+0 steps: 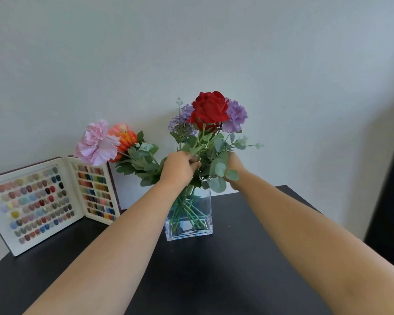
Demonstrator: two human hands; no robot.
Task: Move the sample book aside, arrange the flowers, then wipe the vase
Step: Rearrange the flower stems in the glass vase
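Together, the left hand (179, 167) pinches a red rose (209, 110) stem while the right hand (233, 165) (half hidden by leaves) grasps greenery, both directly above the clear square glass vase (189, 218); the open white sample book (48, 204) stands left of them.

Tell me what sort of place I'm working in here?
Probably a nail salon or a home nail studio: an open sample book of painted nail tips stands against the plain wall, beside a glass vase of flowers on a black table.
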